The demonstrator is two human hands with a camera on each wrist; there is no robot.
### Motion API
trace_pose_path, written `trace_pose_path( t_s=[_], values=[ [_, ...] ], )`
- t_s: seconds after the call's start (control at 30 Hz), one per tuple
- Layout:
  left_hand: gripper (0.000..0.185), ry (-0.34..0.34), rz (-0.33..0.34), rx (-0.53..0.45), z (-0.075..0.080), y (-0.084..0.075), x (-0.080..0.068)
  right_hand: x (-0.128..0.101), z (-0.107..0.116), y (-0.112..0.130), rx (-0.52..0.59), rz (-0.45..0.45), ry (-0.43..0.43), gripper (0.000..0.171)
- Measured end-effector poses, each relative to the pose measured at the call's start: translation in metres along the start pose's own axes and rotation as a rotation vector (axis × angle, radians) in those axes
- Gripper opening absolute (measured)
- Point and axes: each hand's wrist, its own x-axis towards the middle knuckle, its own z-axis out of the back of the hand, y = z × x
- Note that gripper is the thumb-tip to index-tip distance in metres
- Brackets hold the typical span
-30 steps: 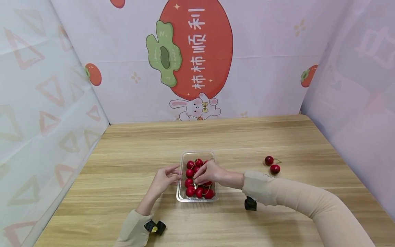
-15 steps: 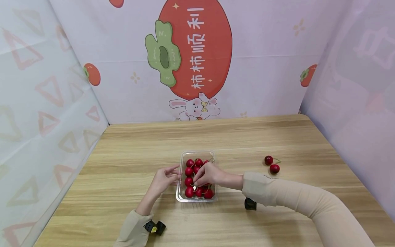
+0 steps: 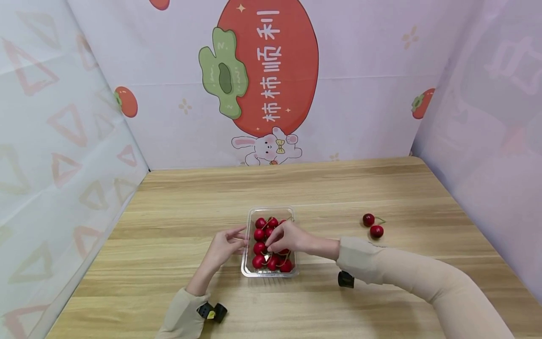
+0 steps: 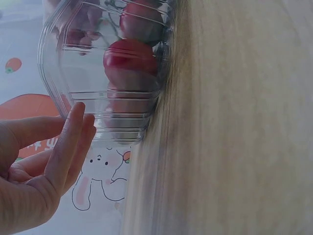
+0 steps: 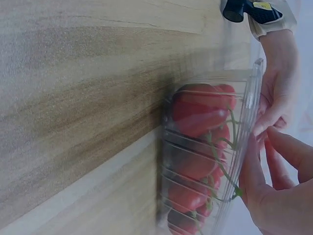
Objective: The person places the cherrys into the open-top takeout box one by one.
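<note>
Pinching a green stem among the red cherries (image 3: 259,247) with the right hand (image 3: 287,237), down inside the clear ribbed plastic punnet (image 3: 250,269) mid-table; bracing its near wall with the left hand (image 3: 224,248), fingers straight; lifting slowly, steadily, judging stems tangled.

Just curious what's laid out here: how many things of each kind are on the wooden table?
Clear plastic tray of red cherries: 1
Loose red cherries on the table, right of the tray: 2
Total: 3, not counting the cherries inside the tray, which overlap too much to count exactly.
</note>
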Motion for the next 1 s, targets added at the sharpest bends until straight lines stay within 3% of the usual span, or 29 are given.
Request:
trace_pose_path(
  t_s=[0.27, 0.6, 1.0],
  values=[
    [0.045, -0.001, 0.000, -0.002, 0.000, -0.001, -0.001, -0.005, 0.009, 0.004, 0.028, -0.024, 0.021, 0.014],
    [0.044, 0.019, -0.020, -0.012, 0.001, -0.001, 0.000, -0.012, 0.025, 0.004, 0.005, 0.081, 0.100, 0.017],
    [0.045, 0.019, -0.004, -0.014, 0.000, 0.000, 0.000, -0.025, 0.040, -0.002, -0.005, 0.122, 0.078, 0.018]
  ],
)
